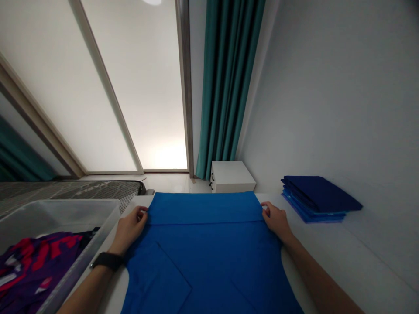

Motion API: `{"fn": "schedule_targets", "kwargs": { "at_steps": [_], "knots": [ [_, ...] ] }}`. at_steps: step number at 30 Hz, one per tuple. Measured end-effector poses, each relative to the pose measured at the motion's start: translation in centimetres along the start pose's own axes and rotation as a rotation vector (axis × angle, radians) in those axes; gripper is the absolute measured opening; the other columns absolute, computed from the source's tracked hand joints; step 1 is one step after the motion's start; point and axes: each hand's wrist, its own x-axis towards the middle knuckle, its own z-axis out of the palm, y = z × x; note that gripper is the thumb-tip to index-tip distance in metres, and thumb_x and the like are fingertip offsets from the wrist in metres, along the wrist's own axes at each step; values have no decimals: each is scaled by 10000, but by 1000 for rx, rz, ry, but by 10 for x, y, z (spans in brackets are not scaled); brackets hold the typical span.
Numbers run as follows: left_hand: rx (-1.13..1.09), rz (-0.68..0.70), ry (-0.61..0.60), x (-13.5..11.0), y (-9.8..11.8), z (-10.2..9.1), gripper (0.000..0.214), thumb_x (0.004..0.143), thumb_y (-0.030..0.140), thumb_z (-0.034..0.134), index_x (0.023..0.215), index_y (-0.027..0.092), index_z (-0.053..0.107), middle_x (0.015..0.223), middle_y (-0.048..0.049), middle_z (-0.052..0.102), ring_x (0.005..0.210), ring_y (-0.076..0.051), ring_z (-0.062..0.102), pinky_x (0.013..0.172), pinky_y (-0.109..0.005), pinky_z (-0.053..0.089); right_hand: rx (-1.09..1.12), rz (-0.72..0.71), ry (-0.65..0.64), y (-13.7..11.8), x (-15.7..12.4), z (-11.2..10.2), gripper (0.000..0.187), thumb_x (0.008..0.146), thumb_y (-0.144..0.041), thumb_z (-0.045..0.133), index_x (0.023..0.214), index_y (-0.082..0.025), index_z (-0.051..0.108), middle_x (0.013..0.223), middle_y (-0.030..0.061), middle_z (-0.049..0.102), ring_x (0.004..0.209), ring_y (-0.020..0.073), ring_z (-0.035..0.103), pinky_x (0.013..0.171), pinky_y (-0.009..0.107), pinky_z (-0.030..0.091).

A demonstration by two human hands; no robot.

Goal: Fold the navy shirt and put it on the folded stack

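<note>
A blue apron (209, 257) lies spread on the white table, with a straight band across its top and sides that curve outward lower down. Faint creases or seams run over its front, and its lower part leaves the view. At the apron's upper left edge, my left hand (131, 227) has its fingers closed on the cloth; a black band circles that wrist. My right hand (276, 221) pinches the opposite edge at about the same height. Between the two hands the top of the cloth looks flat and fairly taut.
A stack of folded blue cloths (319, 196), dark navy on top, sits on the table (369, 257) by the right wall. At left, a translucent plastic bin (109, 218) holds purple and red clothing (46, 261). Beyond the table stand a small white cabinet (232, 174) and a teal curtain (229, 83).
</note>
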Motion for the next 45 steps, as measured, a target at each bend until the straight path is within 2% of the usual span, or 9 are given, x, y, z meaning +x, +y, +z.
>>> {"fn": "schedule_targets", "kwargs": {
  "at_steps": [6, 14, 19, 21, 24, 31, 36, 40, 45],
  "knots": [
    [21, 7, -9, 0, -1, 1, 355, 791, 435, 417, 995, 209, 599, 742, -3, 687, 675, -193, 660, 626, -267, 438, -26, 28, 39, -2, -2, -1, 227, 885, -248, 381, 994, -190, 571, 737, 22, 658, 773, 209, 620, 752, 325, 295],
    [9, 5, -21, -2, 4, -3, 356, 789, 441, 430, 990, 206, 606, 733, -8, 683, 680, -203, 661, 611, -268, 443, -88, 9, 31, -4, -3, -1, 161, 878, -217, 412, 892, -196, 570, 738, 22, 653, 741, 191, 599, 721, 309, 277],
    [3, -5, -19, -1, 2, -1, 354, 785, 434, 428, 992, 211, 608, 732, -5, 684, 673, -201, 656, 613, -269, 435, -124, -66, 125, -19, -8, -12, 182, 880, -199, 409, 911, -197, 589, 840, 50, 660, 815, 208, 583, 724, 320, 289],
    [-2, -5, -10, -1, -1, 0, 339, 782, 423, 434, 987, 218, 610, 731, -1, 686, 672, -200, 652, 623, -272, 432, -124, -152, 149, -37, -10, -17, 190, 885, -193, 415, 930, -198, 599, 895, 64, 656, 862, 219, 571, 746, 332, 298],
    [-35, 1, 6, -1, -2, 2, 318, 790, 410, 439, 982, 226, 614, 745, -2, 692, 691, -202, 652, 649, -277, 438, -78, -310, 88, -77, -14, -23, 191, 903, -192, 425, 954, -205, 608, 941, 67, 647, 921, 228, 551, 786, 346, 303],
    [-219, -3, -17, -6, -9, 1, 330, 791, 436, 451, 980, 208, 598, 782, -23, 696, 736, -208, 661, 679, -288, 475, 152, -605, -290, -183, -1, -19, 196, 936, -177, 435, 1008, -211, 614, 976, 50, 650, 892, 192, 550, 781, 323, 328],
    [-303, 92, -27, -22, -12, -4, 314, 809, 420, 470, 988, 195, 596, 846, -40, 699, 701, -193, 638, 680, -299, 481, 249, -695, -401, -253, 23, 11, 224, 925, -134, 436, 1021, -206, 625, 996, 51, 650, 939, 188, 566, 803, 307, 351],
    [-345, 125, -34, -30, -8, -8, 297, 834, 396, 463, 993, 195, 613, 844, -31, 690, 633, -165, 598, 625, -279, 460, 260, -733, -399, -302, 45, 42, 282, 941, -109, 390, 1094, -197, 610, 1059, 71, 624, 1002, 185, 557, 852, 301, 366],
    [-352, 136, -48, -30, -11, -4, 290, 849, 369, 469, 1009, 189, 630, 835, -31, 695, 582, -151, 569, 595, -269, 428, 213, -747, -387, -351, 71, 71, 371, 924, -76, 380, 1215, -211, 566, 1133, 104, 559, 1049, 218, 518, 890, 342, 370]
  ]
}}
